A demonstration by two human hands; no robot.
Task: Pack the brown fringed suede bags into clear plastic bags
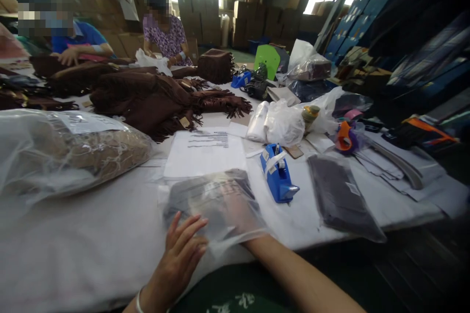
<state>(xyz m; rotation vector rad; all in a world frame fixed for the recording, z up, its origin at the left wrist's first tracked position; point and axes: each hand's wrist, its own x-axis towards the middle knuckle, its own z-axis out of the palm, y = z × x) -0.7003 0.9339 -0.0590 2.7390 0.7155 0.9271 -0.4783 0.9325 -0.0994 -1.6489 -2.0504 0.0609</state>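
A clear plastic bag [216, 239] with a dark folded item [183, 198] inside lies at the near edge of the white-covered table. My right hand [237, 203] is inside the bag, seen blurred through the plastic, over the dark item; what its fingers do is unclear. At the bag's near left side, my left hand [185, 242] has its fingers apart and holds nothing. Just beyond the bag is a printed paper sheet [205, 156]. A blue tape dispenser [278, 173] stands to the right, and farther right lies a bagged dark item [341, 195].
A big clear bag of tan material [84, 146] is on the left. Brown fringed goods [147, 98] spread across the far left. White plastic bags [284, 124] and an orange-and-purple tape dispenser [345, 137] are at the right. Several people work across the table; cartons are stacked behind.
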